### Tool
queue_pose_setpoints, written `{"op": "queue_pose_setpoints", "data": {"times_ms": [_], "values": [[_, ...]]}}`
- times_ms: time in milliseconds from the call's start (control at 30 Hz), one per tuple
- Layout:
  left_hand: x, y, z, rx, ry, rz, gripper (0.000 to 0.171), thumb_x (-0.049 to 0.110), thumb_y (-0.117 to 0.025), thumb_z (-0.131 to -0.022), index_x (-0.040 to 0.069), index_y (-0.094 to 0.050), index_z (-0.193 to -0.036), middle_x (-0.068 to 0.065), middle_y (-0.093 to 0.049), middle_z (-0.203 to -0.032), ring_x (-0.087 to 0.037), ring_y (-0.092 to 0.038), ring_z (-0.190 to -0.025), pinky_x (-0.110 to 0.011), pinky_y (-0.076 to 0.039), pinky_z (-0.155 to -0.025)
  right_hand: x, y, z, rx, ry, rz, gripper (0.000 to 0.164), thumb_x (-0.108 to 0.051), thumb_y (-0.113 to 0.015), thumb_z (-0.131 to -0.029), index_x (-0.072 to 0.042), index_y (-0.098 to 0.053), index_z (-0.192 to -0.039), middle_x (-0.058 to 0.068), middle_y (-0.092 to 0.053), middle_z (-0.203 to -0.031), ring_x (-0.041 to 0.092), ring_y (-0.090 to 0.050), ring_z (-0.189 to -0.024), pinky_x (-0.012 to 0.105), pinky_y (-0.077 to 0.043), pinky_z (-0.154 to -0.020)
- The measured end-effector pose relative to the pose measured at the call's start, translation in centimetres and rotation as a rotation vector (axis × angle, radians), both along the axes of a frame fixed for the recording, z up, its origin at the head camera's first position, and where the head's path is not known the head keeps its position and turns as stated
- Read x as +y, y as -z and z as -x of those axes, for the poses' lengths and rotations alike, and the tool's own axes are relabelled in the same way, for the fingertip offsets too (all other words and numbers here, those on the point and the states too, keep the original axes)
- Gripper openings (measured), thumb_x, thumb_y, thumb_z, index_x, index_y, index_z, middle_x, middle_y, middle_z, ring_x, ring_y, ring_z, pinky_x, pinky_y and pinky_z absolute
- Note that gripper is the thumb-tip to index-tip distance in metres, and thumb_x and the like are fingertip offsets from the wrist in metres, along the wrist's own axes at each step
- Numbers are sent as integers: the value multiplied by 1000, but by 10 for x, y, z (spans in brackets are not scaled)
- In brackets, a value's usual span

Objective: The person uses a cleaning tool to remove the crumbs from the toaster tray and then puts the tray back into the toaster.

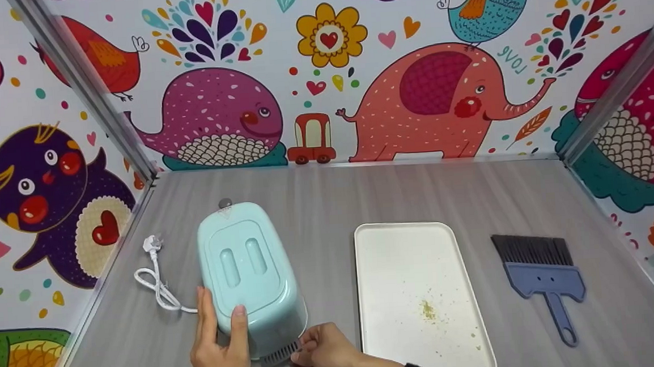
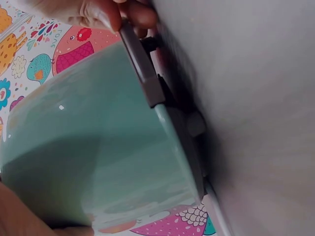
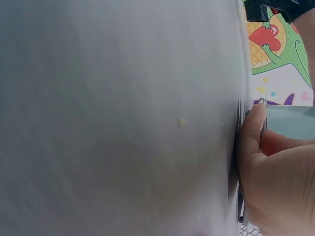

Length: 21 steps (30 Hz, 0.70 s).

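A mint-green toaster (image 1: 248,285) with a lid on top stands left of the middle, its near end facing me. My left hand (image 1: 221,354) holds its near left corner, fingers along the side and thumb at the top edge. At the base of the near end a dark slotted crumb tray (image 1: 279,354) sticks out a little. My right hand (image 1: 329,353) pinches the crumb tray's right end between thumb and fingers. In the left wrist view the crumb tray's dark front edge (image 2: 142,69) lies low against the toaster (image 2: 98,132), just above the table.
A cream tray (image 1: 388,259) with crumbs (image 1: 428,310) lies right of the toaster. Farther right is a blue brush (image 1: 543,278) with dark bristles. The toaster's white cord (image 1: 157,282) and plug lie at left. Patterned walls bound the grey table (image 1: 318,218).
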State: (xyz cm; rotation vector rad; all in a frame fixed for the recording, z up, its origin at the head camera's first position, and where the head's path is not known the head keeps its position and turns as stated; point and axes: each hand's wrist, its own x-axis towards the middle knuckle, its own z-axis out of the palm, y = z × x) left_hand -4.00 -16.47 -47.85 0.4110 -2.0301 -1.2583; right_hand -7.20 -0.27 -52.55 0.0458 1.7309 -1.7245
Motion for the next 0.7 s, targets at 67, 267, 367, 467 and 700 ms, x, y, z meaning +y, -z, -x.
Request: {"op": "queue_pose_setpoints", "data": {"times_ms": [67,267,367,467,700], "values": [[0,-1,-1,-2,-2,-7,64,6,-74,-97,-7,-49,-153,-27,-44,-161,-47,-43,-147,-7,-25,-115,0,0,0,-11,-1,1,14,11,-67,-96,-1,-60,-92,11,-73,-77,17,-74,-66,24,-59,-55],[0,-1,0,-1,-7,-19,63,6,-75,-97,-6,-49,-153,-27,-44,-160,-44,-43,-147,-7,-25,-115,-1,1,0,-2,10,-1,19,11,-68,-96,-4,-59,-88,10,-73,-75,18,-75,-67,24,-58,-53],[0,-1,1,12,-17,-10,63,3,-76,-95,-7,-50,-152,-27,-46,-158,-43,-45,-145,-8,-27,-115,-2,2,0,6,13,1,18,11,-68,-96,-4,-59,-88,10,-73,-75,17,-74,-66,24,-58,-53],[0,-2,2,12,-24,-10,63,3,-76,-94,-6,-51,-151,-26,-47,-158,-42,-46,-144,-7,-27,-114,-2,2,0,10,20,-6,17,9,-68,-97,-3,-59,-90,12,-74,-77,15,-72,-62,23,-57,-51],[-2,0,2,-20,-43,-42,62,5,-77,-94,-3,-54,-151,-24,-49,-158,-40,-47,-145,-4,-26,-110,-4,4,-1,42,23,-34,13,6,-68,-99,-1,-60,-90,12,-75,-79,16,-73,-60,26,-59,-53]]}}
